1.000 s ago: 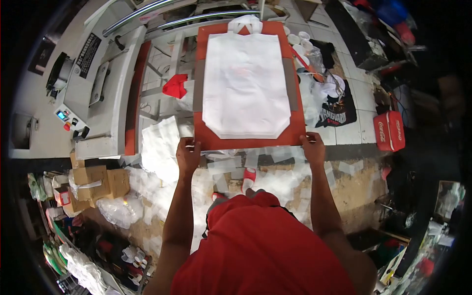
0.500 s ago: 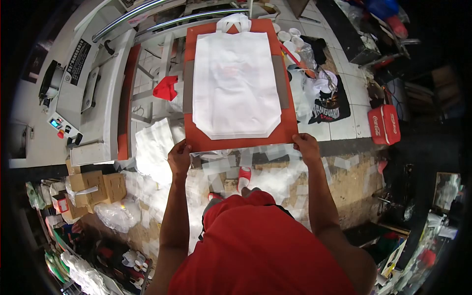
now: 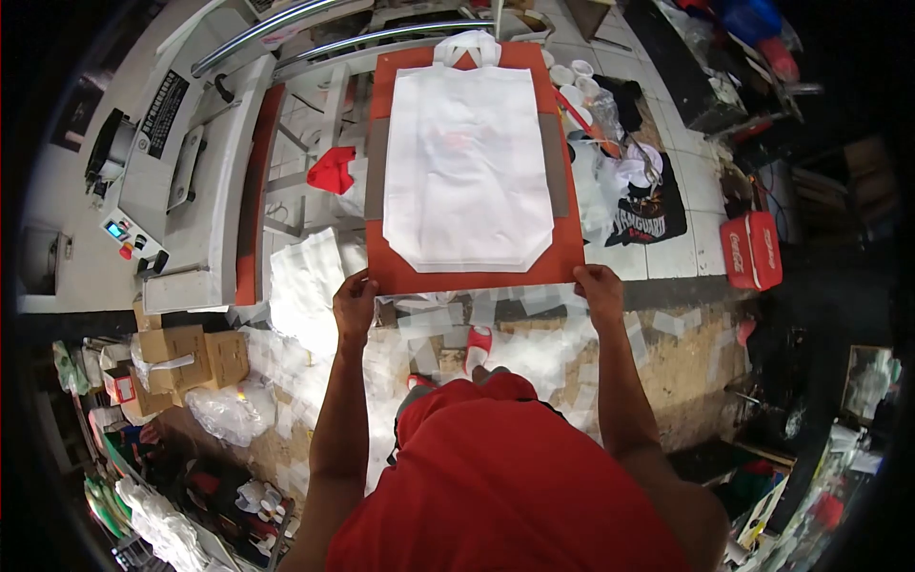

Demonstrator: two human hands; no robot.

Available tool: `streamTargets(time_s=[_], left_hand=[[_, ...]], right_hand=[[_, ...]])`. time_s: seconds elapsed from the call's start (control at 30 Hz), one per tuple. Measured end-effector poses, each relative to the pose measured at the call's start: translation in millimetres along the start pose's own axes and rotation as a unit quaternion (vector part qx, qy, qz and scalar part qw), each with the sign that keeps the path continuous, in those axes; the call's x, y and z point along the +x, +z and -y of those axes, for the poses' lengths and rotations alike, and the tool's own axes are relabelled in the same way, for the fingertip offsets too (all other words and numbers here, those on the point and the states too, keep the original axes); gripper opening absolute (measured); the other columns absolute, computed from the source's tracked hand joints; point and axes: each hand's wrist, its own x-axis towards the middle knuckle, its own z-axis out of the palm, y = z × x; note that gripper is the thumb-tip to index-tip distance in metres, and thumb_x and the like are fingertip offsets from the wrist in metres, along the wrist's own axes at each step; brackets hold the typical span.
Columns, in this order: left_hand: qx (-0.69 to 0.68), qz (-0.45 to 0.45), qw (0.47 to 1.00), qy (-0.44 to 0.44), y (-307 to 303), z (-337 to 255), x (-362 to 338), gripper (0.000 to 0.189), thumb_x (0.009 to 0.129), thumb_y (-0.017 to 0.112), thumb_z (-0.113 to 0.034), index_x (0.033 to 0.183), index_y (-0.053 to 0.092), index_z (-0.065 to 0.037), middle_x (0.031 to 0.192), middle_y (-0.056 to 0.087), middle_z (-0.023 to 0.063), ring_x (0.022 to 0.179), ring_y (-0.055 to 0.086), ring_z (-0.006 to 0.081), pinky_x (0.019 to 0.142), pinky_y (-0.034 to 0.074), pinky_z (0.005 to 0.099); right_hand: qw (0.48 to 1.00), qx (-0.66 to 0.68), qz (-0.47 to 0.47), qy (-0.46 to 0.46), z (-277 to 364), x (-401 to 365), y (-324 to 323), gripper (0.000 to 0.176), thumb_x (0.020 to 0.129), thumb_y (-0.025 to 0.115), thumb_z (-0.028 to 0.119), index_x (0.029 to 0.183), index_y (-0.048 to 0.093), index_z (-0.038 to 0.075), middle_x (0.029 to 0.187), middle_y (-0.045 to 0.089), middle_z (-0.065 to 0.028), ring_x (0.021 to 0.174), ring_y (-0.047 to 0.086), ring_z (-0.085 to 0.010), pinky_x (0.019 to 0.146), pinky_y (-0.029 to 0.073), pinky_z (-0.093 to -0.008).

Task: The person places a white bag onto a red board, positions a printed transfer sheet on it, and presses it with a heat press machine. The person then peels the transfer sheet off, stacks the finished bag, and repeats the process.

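A red-orange sheet [image 3: 477, 282] lies under a flat white bag [image 3: 467, 181], whose handles rest at the sheet's far edge. My left hand [image 3: 355, 294] pinches the sheet's near left corner. At the near right corner, my right hand [image 3: 598, 287] grips the sheet the same way. Brown-grey strips [image 3: 559, 167] show beside the bag on both sides. Faint reddish marks show through the white fabric.
To the left stands a press machine [image 3: 205, 181] with a control box [image 3: 133, 235]. A red cloth [image 3: 332, 170] and white bags [image 3: 307, 286] lie beside the sheet. Right are a black printed bag [image 3: 658, 214] and a red cooler [image 3: 751, 250]. Cardboard boxes [image 3: 181, 357] sit lower left.
The whole view has shifted slightly, so the surroundings appear a little further right. Both hands still hold the sheet's corners, and the bag lies on it as before.
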Motion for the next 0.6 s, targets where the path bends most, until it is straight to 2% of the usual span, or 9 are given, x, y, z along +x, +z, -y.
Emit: streamTargets(time_s=[0.13,0.17,0.2,0.27,0.3,0.33,0.43,0.5,0.6], left_hand=[[0.015,0.012,0.999,-0.031,-4,-10,-5,0.036,0.087,0.069,-0.014,0.121,0.063,-0.001,0.090,0.069,0.0063,0.081,0.064,0.0118,0.073,0.053,0.0276],[0.062,0.007,0.998,-0.009,-4,-14,-8,0.038,0.084,0.072,-0.014,0.120,0.063,-0.002,0.097,0.068,0.0109,0.084,0.065,0.0155,0.072,0.055,0.0296],[0.062,0.004,0.998,-0.009,-4,-22,-13,0.038,0.084,0.072,-0.014,0.120,0.063,-0.002,0.097,0.068,0.0109,0.084,0.065,0.0155,0.072,0.055,0.0296],[0.205,-0.050,0.958,0.196,-5,-33,-24,0.040,0.080,0.076,-0.012,0.118,0.064,-0.004,0.107,0.065,0.0140,0.089,0.066,0.0201,0.074,0.057,0.0329],[0.199,-0.013,0.958,0.208,-6,-35,-27,0.041,0.072,0.078,-0.008,0.111,0.065,-0.001,0.106,0.066,0.0167,0.096,0.064,0.0285,0.075,0.055,0.0344],[0.234,0.005,0.933,0.274,-9,-38,-31,0.041,0.072,0.078,-0.006,0.110,0.065,-0.001,0.104,0.066,0.0164,0.096,0.064,0.0309,0.076,0.055,0.0357],[0.242,-0.011,0.933,0.267,-9,-30,-29,0.040,0.072,0.077,-0.004,0.109,0.065,0.000,0.103,0.066,0.0167,0.093,0.066,0.0307,0.076,0.055,0.0371],[0.209,0.010,0.957,0.199,-9,-27,-26,0.039,0.073,0.076,-0.003,0.110,0.064,0.000,0.101,0.067,0.0168,0.089,0.067,0.0294,0.076,0.056,0.0370],[0.225,0.002,0.949,0.221,-10,-23,-23,0.041,0.075,0.076,-0.002,0.113,0.064,-0.002,0.103,0.067,0.0167,0.081,0.070,0.0256,0.073,0.057,0.0334]], right_hand=[[0.983,-0.111,-0.051,-0.135,12,-10,7,0.032,0.083,0.075,0.018,0.107,0.064,0.000,0.091,0.069,-0.0093,0.069,0.064,-0.0134,0.061,0.052,-0.0269],[0.962,-0.191,-0.053,-0.189,16,-16,8,0.041,0.079,0.078,0.014,0.114,0.062,0.001,0.098,0.068,-0.0116,0.078,0.067,-0.0204,0.069,0.055,-0.0305],[0.962,-0.190,-0.050,-0.190,21,-21,7,0.041,0.079,0.078,0.014,0.114,0.062,0.001,0.098,0.068,-0.0116,0.078,0.067,-0.0204,0.069,0.055,-0.0305],[0.914,-0.195,-0.006,-0.355,23,-31,7,0.046,0.075,0.080,0.010,0.117,0.062,0.003,0.107,0.067,-0.0131,0.093,0.067,-0.0275,0.079,0.057,-0.0353],[0.903,-0.241,0.004,-0.355,18,-30,2,0.047,0.073,0.079,0.006,0.117,0.062,0.004,0.114,0.065,-0.0146,0.105,0.064,-0.0319,0.086,0.056,-0.0387],[0.903,-0.241,0.009,-0.356,11,-25,-2,0.047,0.073,0.079,0.006,0.117,0.062,0.004,0.114,0.065,-0.0146,0.105,0.064,-0.0319,0.086,0.056,-0.0387],[0.860,-0.310,-0.018,-0.406,1,-19,-1,0.044,0.073,0.078,0.003,0.115,0.064,0.002,0.118,0.063,-0.0188,0.100,0.066,-0.0333,0.084,0.055,-0.0390],[0.866,-0.306,-0.011,-0.395,0,-23,1,0.045,0.075,0.077,0.003,0.117,0.063,0.003,0.119,0.063,-0.0184,0.102,0.065,-0.0341,0.084,0.055,-0.0396],[0.892,-0.292,0.006,-0.345,3,-26,2,0.048,0.077,0.076,0.002,0.122,0.058,0.003,0.117,0.062,-0.0191,0.101,0.064,-0.0342,0.085,0.056,-0.0393]])
